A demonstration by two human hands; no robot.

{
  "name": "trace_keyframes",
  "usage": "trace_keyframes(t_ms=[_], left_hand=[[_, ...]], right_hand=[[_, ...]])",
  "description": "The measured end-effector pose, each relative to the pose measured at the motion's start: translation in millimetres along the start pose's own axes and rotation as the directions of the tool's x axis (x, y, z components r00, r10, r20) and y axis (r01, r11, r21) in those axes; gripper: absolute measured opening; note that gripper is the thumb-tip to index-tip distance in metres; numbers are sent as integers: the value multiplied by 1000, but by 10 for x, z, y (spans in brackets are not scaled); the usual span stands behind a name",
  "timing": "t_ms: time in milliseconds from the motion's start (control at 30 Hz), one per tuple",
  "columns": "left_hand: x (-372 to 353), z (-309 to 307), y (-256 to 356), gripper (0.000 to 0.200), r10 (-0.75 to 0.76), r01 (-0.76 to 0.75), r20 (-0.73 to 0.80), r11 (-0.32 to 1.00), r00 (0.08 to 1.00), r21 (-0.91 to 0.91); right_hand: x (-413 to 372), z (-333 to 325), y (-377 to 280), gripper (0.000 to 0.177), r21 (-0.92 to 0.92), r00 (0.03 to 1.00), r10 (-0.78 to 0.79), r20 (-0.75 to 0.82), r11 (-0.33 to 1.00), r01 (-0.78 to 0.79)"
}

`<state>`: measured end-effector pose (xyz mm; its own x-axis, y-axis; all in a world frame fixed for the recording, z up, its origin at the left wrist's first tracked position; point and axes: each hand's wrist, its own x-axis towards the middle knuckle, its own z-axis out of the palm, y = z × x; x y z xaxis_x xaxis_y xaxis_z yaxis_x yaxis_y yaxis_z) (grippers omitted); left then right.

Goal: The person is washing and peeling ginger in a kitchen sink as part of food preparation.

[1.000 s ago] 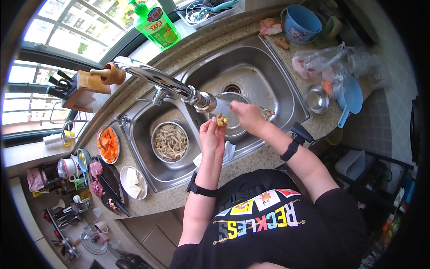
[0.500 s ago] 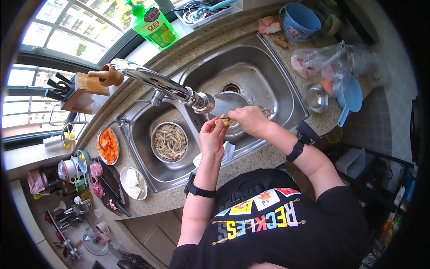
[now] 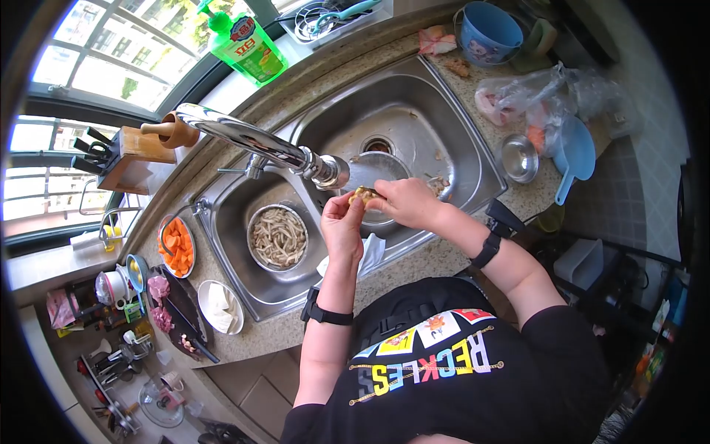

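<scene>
In the head view, a small knobbly yellow-brown piece of ginger (image 3: 363, 196) is pinched between my fingertips over the right basin. My left hand (image 3: 342, 228) grips it from the left, fingers closed. From the right, my right hand (image 3: 407, 201) closes its thumb and fingers on its other end; a dark patch shows there, too small to make out. Just beyond my hands, water runs from the chrome faucet (image 3: 325, 172) into a round metal bowl (image 3: 388, 164) in the right sink basin (image 3: 421, 129).
A bowl of pale strips (image 3: 278, 237) sits in the left basin. To the left are cut carrots (image 3: 176, 248), a white dish (image 3: 220, 307) and a board with meat and a knife (image 3: 177, 311). At right stand a small steel bowl (image 3: 520, 160), a blue strainer (image 3: 575, 155) and plastic bags (image 3: 518, 96).
The view has shifted slightly. My right fingers have moved a little on the piece of ginger, which both hands still hold at nearly the same spot.
</scene>
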<state>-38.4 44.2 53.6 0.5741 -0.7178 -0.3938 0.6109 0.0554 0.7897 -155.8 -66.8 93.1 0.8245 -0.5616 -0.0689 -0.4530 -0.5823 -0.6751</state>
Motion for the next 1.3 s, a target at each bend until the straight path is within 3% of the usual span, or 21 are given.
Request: trace_keyframes(t_ms=[133, 367, 467, 533, 667, 767, 833, 967, 1033, 1067, 1133, 1167, 1200, 1267, 1300], left_hand=[[-76, 72, 58, 14, -18, 17, 27, 999, 999, 41], [-97, -25, 43, 13, -46, 45, 53, 998, 997, 34], [-95, -18, 0, 12, -14, 12, 44, 999, 999, 49], [-109, -3, -16, 12, -3, 0, 39, 998, 999, 66], [-124, 13, -35, 13, 50, -56, 52, 992, 997, 110], [-131, 25, -53, 12, 87, -95, 60, 983, 994, 157], [-129, 23, -72, 12, 100, -110, 62, 976, 993, 186], [-110, 21, -70, 11, 158, -165, 49, 959, 986, 230], [-109, 15, -57, 10, 157, -162, 38, 953, 987, 255], [-98, 2, -54, 7, 137, -137, 13, 972, 990, 190], [-87, 55, -31, 5, 114, -112, -10, 986, 993, 120], [-91, 89, -24, 5, 93, -92, -25, 995, 995, 50], [-84, 123, -7, 5, 71, -72, -36, 997, 997, -20], [-7, 135, 12, 6, 26, -29, -41, 996, 999, -82], [16, 116, 15, 6, -25, 19, -46, 991, 999, -135]], right_hand=[[1, 41, -11, 41, -96, 1000, -29, 12, 995, 30], [-26, 91, 31, 44, -65, 999, -32, 36, 997, 34], [-52, 94, 62, 45, 47, 999, -19, 41, 999, 17], [-68, 139, 121, 47, 180, 989, 74, 130, 979, -97], [-53, 192, 215, 47, 243, 968, 89, 235, 959, -147], [-48, 328, 300, 46, 409, 971, 78, 225, 897, -167], [-53, 436, 317, 44, 562, 998, 31, 61, 825, -60], [-38, 490, 259, 47, 639, 998, 62, 14, 767, -57], [-19, 339, 196, 49, 762, 887, 201, 417, 454, -461], [-10, 301, 166, 49, 762, 887, 196, 418, 456, -460], [-15, 227, 165, 48, 903, 907, 204, 369, 150, -401], [6, 268, 251, 48, 885, 913, 241, 330, 258, -388], [-3, 296, 247, 48, 885, 913, 241, 329, 259, -387], [-30, 323, 214, 45, 783, 979, 195, 54, 600, -163], [-36, 327, 180, 45, 783, 979, 195, 54, 600, -163]])
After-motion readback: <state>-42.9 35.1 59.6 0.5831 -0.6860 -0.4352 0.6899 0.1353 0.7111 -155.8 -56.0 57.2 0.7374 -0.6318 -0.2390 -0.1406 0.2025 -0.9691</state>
